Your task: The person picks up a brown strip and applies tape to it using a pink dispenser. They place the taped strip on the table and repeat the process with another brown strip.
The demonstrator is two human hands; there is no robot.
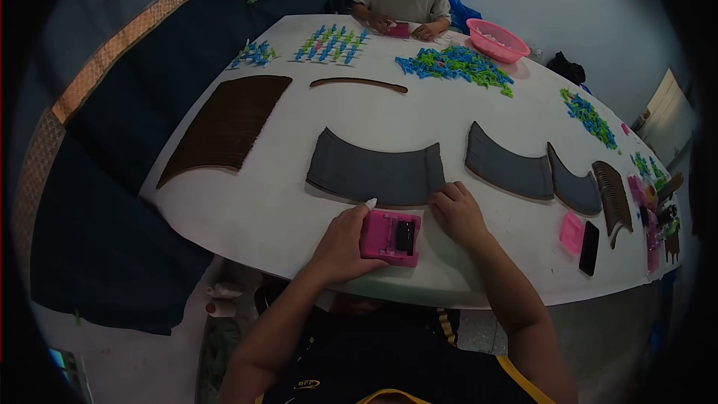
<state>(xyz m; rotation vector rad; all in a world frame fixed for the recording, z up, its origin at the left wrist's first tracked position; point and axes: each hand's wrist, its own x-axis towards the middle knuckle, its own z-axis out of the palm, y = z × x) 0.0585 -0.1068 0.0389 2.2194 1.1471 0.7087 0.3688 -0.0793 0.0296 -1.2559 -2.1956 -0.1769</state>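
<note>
My left hand (344, 243) is wrapped round the left side of a pink box-like device (390, 238) with a dark block set in it. A small white covering or scrap shows at the tip of one finger. Beyond the device lies a dark grey sheet (378, 168) with curved long edges and a brownish rim. At its lower right corner, my right hand (458, 213) has its fingers bent together on the edge; exactly what they pinch is partly hidden.
A ribbed brown sheet (228, 123) lies left, a thin brown strip (359, 83) behind. More grey sheets (508, 161), a pink tray (572, 232) and a phone (589, 248) lie right. Blue and green clips (456, 65) and a pink basin (497, 41) stand near another person (402, 0).
</note>
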